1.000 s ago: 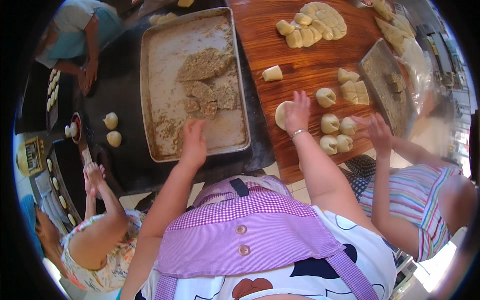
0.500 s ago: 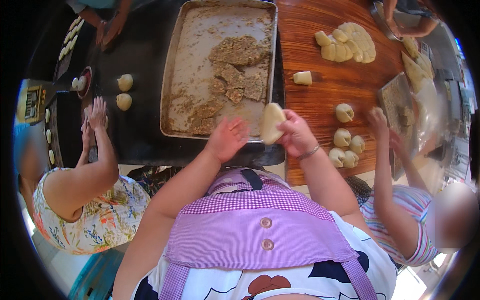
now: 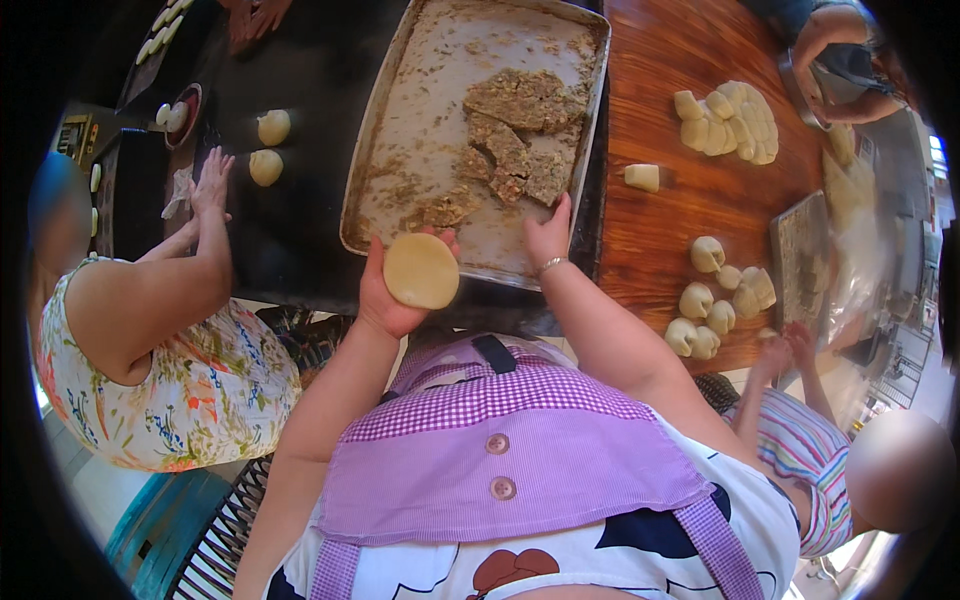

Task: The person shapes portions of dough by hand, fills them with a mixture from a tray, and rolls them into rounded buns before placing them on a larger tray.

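Observation:
On the upturned palm of my left hand (image 3: 392, 312) lies a flat round dough disc (image 3: 421, 271), with fingers and thumb around its edge. My right hand (image 3: 548, 232) is inside the large metal tray (image 3: 400, 120), its fingers closed at the lower corner of a slab of chopped filling (image 3: 520, 130). The fingertips are partly hidden against the filling. Most of the filling sits in broken pieces on the tray's right side. A smaller lump (image 3: 447, 207) lies nearer me, just beyond the disc, and smears cover the tray's bottom.
Two dough balls (image 3: 267, 148) sit on the dark table to the left. A dough piece (image 3: 642, 178), a dough cluster (image 3: 730, 120) and several shaped balls (image 3: 697, 300) are on the wooden table. Co-workers (image 3: 165, 360) flank me on both sides; others' hands (image 3: 835, 65) show across the tables.
The dough disc has passed from my right hand to my left palm. My right hand has moved forward into the tray, onto the filling. The view has shifted, and the co-worker on the right has drawn back.

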`<state>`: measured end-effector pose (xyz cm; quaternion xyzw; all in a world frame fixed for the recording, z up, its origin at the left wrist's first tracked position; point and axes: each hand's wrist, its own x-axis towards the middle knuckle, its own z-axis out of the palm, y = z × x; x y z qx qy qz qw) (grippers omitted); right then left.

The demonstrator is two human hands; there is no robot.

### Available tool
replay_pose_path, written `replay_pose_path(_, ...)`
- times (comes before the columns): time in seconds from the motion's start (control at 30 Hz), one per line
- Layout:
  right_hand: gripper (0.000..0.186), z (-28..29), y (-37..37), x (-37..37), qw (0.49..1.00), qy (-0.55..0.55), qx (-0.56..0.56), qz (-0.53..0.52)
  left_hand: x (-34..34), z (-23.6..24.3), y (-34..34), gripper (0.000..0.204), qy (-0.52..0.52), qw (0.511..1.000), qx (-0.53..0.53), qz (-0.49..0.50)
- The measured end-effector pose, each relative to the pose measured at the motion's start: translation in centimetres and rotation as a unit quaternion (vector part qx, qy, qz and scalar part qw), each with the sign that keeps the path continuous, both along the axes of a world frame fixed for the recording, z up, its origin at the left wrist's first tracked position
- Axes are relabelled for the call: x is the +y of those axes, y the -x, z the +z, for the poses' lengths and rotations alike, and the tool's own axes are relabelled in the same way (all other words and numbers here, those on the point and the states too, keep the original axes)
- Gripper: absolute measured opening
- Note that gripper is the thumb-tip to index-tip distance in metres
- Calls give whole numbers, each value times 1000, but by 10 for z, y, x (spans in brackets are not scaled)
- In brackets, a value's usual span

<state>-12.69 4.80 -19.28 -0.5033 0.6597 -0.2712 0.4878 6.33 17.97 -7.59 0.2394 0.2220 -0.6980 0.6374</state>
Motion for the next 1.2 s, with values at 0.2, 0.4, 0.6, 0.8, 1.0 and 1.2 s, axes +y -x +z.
replay_pose_path(0.2, 92, 20, 11, 21, 990, 32, 103, 93, 15, -13, -10, 70, -45, 997, -46, -38)
replay_pose_path(0.4, 93, 14, 10, 4, 988, -7, 81, 130, 1, -6, -12, 72, -141, 980, -104, -98)
replay_pose_path(0.6, 85, -8, 6, -11, 986, 56, 85, 131, -5, -5, -22, 59, -12, 997, -14, -71)
replay_pose_path(0.8, 62, 22, 6, -4, 984, 54, 123, 119, -23, -12, -18, 51, -25, 996, -37, -73)
replay_pose_path(1.0, 70, 128, 3, -9, 920, 99, 63, 374, -40, -32, 1, 56, -2, 991, -60, -117)
replay_pose_path(1.2, 81, 167, -17, -22, 854, 114, 94, 499, -65, -13, 31, 40, 54, 978, -121, -162)
